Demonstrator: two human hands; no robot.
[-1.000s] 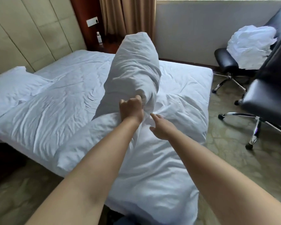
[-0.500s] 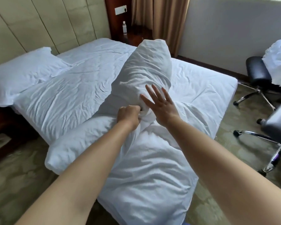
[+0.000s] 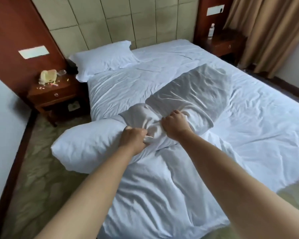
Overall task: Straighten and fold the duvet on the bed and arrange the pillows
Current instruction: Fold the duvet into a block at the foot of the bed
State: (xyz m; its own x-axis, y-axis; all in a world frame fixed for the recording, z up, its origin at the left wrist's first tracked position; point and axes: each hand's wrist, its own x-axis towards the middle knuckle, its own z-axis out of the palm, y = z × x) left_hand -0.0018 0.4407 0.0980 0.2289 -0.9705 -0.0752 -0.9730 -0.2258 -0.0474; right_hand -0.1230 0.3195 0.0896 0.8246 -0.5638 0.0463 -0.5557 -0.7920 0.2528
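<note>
Nearby, pillow beside nightstand.

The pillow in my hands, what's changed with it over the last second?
The grey pillow has tipped from standing on end to lying across the duvet. The right hand, open half a second ago, has taken a grip on the pillow's near end. The left hand keeps its grip on the bunched fabric. The white pillow still lies at the headboard.

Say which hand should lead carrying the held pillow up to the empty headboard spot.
Right, probably. The right hand grips the held pillow on the side toward the empty headboard spot; the left hand sits nearer the bed's edge.
</note>
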